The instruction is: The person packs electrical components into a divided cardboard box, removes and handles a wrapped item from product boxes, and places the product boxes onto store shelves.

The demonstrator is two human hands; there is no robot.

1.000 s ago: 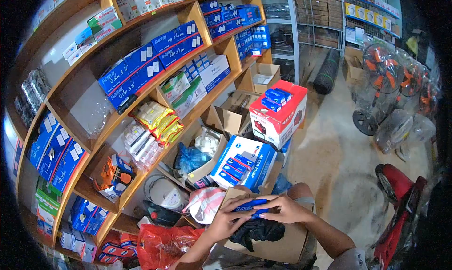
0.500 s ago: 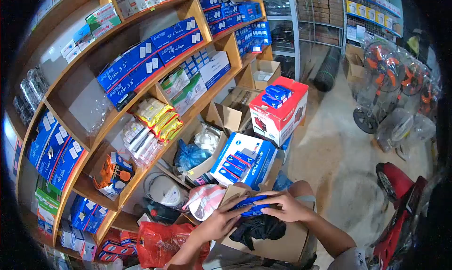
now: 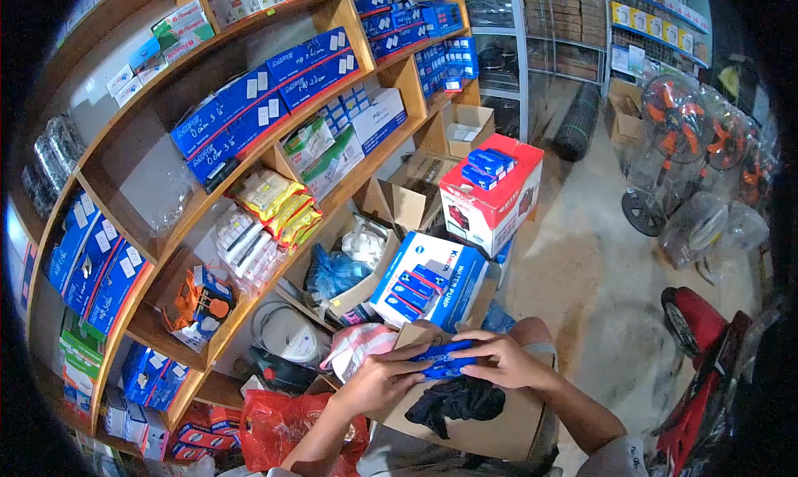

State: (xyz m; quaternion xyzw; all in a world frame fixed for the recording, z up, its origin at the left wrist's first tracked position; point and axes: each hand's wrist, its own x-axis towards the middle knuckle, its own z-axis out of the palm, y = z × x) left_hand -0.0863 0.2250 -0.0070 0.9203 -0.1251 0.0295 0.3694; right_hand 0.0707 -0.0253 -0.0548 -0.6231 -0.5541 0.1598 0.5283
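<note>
A small blue box [image 3: 445,360] with white lettering is gripped between both hands. My left hand [image 3: 384,380] closes on its left end, and my right hand [image 3: 501,360] holds its right end. Below the hands, a crumpled black cloth [image 3: 457,400] lies on a brown cardboard box [image 3: 499,439]. Just beyond, several small blue boxes [image 3: 413,292] rest on a white and blue water pump carton [image 3: 462,265].
Wooden shelves [image 3: 249,165] with blue cartons curve along the left. A red and white carton [image 3: 490,196] carries several small blue boxes. A red plastic bag [image 3: 278,431] sits at lower left. Wrapped fans [image 3: 677,128] and a red machine [image 3: 702,323] stand at right.
My left hand has shifted slightly and its fingers have drawn back along the box's left end. The blue box stays between both hands, its lettered face turned a little.
</note>
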